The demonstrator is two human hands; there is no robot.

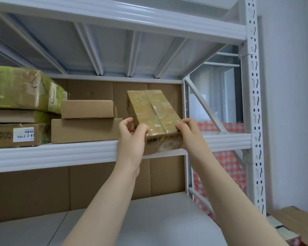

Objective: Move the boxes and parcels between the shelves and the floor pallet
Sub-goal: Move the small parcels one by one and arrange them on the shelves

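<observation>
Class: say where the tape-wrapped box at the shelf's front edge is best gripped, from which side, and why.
Grip the tape-wrapped box by its near corners from the front, as the left hand and right hand do: its near end juts past the shelf beam.

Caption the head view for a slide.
Left hand and right hand grip a taped parcel at the shelf edge, beside two stacked plain boxes.

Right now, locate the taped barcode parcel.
Head view, right of centre: left hand and right hand grip the taped parcel at the shelf front edge, right of the stacked plain boxes.
</observation>
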